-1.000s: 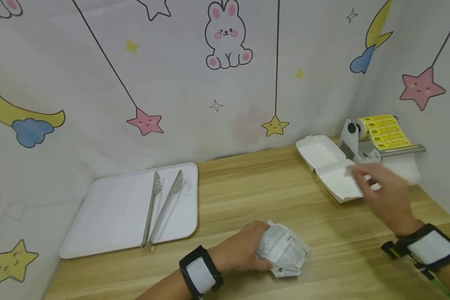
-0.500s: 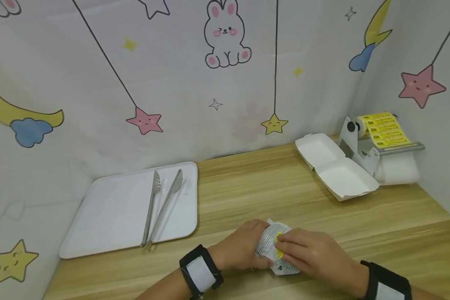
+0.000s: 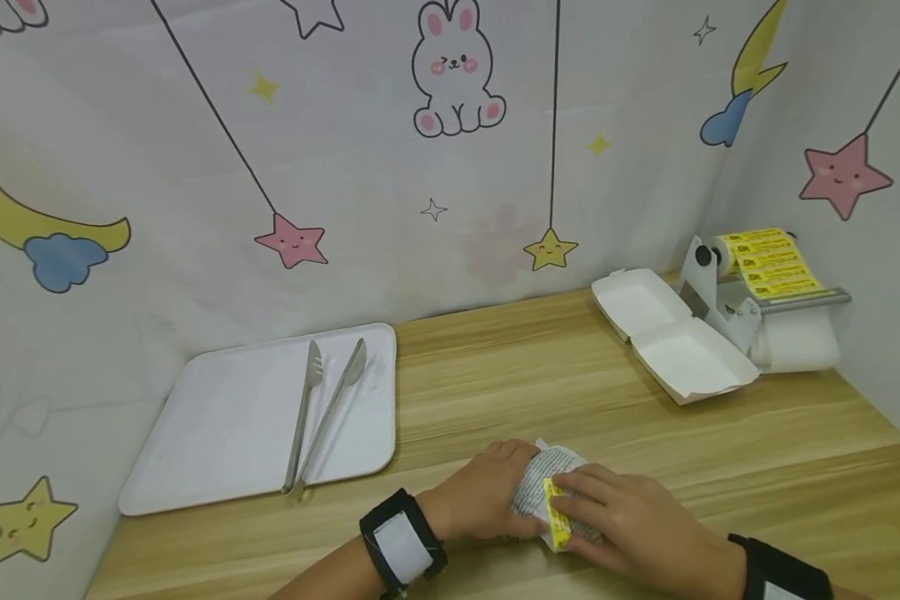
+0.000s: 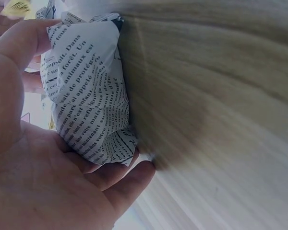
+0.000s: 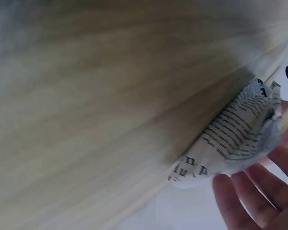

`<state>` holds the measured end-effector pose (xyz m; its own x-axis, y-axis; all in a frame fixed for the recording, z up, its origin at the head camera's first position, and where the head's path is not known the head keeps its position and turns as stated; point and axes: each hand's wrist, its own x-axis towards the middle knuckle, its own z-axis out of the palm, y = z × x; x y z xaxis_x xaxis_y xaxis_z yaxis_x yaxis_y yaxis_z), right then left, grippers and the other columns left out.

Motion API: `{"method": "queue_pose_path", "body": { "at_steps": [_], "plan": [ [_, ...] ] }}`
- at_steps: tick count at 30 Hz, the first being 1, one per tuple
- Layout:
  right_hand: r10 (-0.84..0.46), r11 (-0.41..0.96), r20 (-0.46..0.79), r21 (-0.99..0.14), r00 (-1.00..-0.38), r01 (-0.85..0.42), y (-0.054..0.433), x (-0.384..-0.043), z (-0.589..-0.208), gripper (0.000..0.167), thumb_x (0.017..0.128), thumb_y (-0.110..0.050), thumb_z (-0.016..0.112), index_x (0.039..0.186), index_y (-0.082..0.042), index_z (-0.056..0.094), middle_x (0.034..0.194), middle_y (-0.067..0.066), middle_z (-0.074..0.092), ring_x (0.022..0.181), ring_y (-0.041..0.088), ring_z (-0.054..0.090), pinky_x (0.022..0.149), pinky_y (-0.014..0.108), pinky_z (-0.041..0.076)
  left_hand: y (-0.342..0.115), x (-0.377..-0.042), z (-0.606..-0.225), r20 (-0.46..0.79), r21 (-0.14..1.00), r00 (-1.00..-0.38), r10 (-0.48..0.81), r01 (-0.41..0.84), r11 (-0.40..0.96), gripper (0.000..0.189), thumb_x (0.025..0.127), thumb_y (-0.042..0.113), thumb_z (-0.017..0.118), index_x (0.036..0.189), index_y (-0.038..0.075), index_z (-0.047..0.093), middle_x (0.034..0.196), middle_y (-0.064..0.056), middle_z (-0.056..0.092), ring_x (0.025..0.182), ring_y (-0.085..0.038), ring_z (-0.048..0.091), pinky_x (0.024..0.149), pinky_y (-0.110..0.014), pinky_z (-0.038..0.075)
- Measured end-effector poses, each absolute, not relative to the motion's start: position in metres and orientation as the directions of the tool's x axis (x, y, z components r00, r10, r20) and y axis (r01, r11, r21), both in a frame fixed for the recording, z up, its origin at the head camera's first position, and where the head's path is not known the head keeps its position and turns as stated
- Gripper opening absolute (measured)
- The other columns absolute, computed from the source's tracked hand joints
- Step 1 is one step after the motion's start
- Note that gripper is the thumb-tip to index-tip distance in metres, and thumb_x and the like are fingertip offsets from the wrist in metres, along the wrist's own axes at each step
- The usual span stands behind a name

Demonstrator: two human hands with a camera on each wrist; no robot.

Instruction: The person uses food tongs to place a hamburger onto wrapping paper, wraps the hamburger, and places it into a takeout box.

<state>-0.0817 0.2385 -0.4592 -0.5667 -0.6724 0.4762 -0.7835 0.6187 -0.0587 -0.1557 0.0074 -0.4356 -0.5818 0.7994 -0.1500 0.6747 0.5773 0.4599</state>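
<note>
A paper-wrapped bundle (image 3: 531,492), its wrapping printed like newspaper, sits on the table in the head view; its contents are hidden. My left hand (image 3: 487,493) holds it from the left side, thumb and fingers around it. That grip also shows in the left wrist view, where the printed wrapper (image 4: 89,91) lies between thumb and fingers. Across the bundle's top runs a yellow sticker (image 3: 557,518). From the right, my right hand (image 3: 630,517) presses on the sticker and wrapper with extended fingers. In the right wrist view its fingers (image 5: 259,191) lie along the bundle (image 5: 235,134).
At left lies a white tray (image 3: 217,433) with a pair of metal tongs (image 3: 326,412) on it. An opened white takeaway box (image 3: 690,358) stands at the back right, beside a dispenser (image 3: 701,279) with a roll of yellow stickers (image 3: 776,262). A printed curtain hangs behind.
My right hand has come from near the takeaway box to the bundle, bringing the yellow sticker, which now lies along its top. The left hand has kept its hold.
</note>
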Motion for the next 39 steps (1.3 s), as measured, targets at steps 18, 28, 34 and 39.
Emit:
{"method": "queue_pose_path", "body": {
  "at_steps": [18, 28, 34, 39],
  "plan": [
    [-0.618, 0.675, 0.367, -0.208, -0.696, -0.708, 0.229, -0.085, -0.452, 0.046, 0.086, -0.034, 0.082, 0.125, -0.011, 0.069, 0.125, -0.002, 0.062, 0.11, 0.014, 0.06, 0.082, 0.031, 0.058, 0.006, -0.156, -0.435, -0.16, 0.453, -0.579, 0.799, 0.676, 0.581, 0.078, 0.088, 0.042, 0.079, 0.146, 0.005, 0.044, 0.15, -0.007, 0.048, 0.137, -0.02, 0.045, 0.114, -0.034, 0.038],
    [-0.602, 0.717, 0.372, -0.138, -0.707, -0.683, 0.225, -0.086, -0.454, 0.058, 0.073, -0.039, 0.091, 0.12, -0.012, 0.072, 0.123, 0.0, 0.064, 0.108, 0.018, 0.061, 0.08, 0.033, 0.058, 0.007, -0.157, -0.436, -0.155, 0.427, -0.568, 0.808, 0.699, 0.573, 0.076, 0.088, 0.043, 0.079, 0.146, 0.007, 0.044, 0.148, -0.006, 0.048, 0.135, -0.018, 0.045, 0.112, -0.033, 0.04],
    [-0.623, 0.725, 0.396, -0.03, -0.674, -0.688, 0.218, -0.087, -0.457, 0.058, 0.066, -0.03, 0.093, 0.114, -0.007, 0.069, 0.116, 0.005, 0.064, 0.104, 0.021, 0.061, 0.08, 0.031, 0.058, 0.007, -0.156, -0.436, -0.129, 0.393, -0.567, 0.813, 0.724, 0.567, 0.077, 0.088, 0.045, 0.078, 0.145, 0.006, 0.044, 0.147, -0.007, 0.049, 0.134, -0.019, 0.047, 0.11, -0.033, 0.042],
    [-0.556, 0.781, 0.269, -0.153, -0.786, -0.605, 0.218, -0.087, -0.45, 0.067, 0.071, -0.035, 0.092, 0.124, -0.005, 0.064, 0.121, 0.005, 0.062, 0.107, 0.02, 0.059, 0.08, 0.034, 0.058, 0.007, -0.157, -0.438, -0.138, 0.383, -0.572, 0.809, 0.722, 0.576, 0.078, 0.087, 0.047, 0.078, 0.145, 0.006, 0.045, 0.147, -0.007, 0.049, 0.134, -0.019, 0.047, 0.109, -0.033, 0.043]
  ]
}}
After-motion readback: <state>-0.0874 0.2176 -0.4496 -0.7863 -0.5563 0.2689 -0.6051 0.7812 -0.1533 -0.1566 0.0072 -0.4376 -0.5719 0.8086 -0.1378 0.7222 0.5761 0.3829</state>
